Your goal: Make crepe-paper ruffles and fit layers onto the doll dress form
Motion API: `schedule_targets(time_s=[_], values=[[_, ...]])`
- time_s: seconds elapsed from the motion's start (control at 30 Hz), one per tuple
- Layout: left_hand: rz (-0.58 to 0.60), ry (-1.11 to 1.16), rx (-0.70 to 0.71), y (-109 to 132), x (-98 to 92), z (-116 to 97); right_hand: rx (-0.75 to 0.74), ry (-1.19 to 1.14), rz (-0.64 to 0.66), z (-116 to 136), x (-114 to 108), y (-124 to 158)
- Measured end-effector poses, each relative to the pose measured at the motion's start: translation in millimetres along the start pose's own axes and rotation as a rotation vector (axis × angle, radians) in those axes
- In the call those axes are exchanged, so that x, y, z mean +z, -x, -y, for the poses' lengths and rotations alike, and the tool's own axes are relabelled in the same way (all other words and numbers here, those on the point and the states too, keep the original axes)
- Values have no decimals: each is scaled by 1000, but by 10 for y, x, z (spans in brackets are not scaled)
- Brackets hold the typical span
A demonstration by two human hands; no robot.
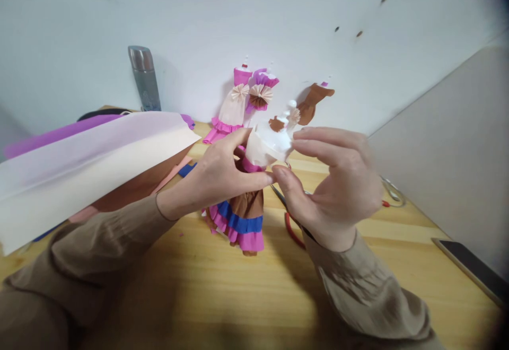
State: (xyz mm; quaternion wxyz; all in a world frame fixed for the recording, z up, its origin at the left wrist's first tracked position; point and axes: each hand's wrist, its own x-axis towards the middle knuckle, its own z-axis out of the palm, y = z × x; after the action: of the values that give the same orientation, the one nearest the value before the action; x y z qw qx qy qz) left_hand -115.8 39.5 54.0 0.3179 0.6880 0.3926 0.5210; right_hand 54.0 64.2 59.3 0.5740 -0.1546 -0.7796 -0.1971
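The left forearm and right forearm, both in brown sleeves pushed clear of the wrists, converge from the lower corners. The left hand is curled in a grip, its thumb extended inward and its fingers partly hidden. The right hand is raised with bent fingers parted from the thumb, whose tip lies just beside the left thumb's.

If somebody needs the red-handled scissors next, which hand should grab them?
Probably the right hand: the scissors peek out from behind it in this view, while the left hand is farther off, wrapped around the little dress.
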Motion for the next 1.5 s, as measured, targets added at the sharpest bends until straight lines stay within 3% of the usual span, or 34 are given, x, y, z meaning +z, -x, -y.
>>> schedule_targets(time_s=[0.23,0.43,0.6,0.73,0.9,1.1,1.5], values=[[96,46,-14,5,-72,-22,18,9,5,-16,-3,5],[207,286,-75,-39,-201,-117,7,5,13,-12,-8,1],[182,291,-168,-58,-221,-103,56,-44,-4,-34,-5,39],[153,233,-129,-65,-200,-51,78,-97,14,-57,-8,56],[163,232,-99,-64,-209,-44,56,-18,43,-62,-5,54],[165,270,-78,-56,-186,0,45,14,-23,-35,17,52],[74,252,-96,-21,-93,-51,-69,190,-33,33,-1,19]])
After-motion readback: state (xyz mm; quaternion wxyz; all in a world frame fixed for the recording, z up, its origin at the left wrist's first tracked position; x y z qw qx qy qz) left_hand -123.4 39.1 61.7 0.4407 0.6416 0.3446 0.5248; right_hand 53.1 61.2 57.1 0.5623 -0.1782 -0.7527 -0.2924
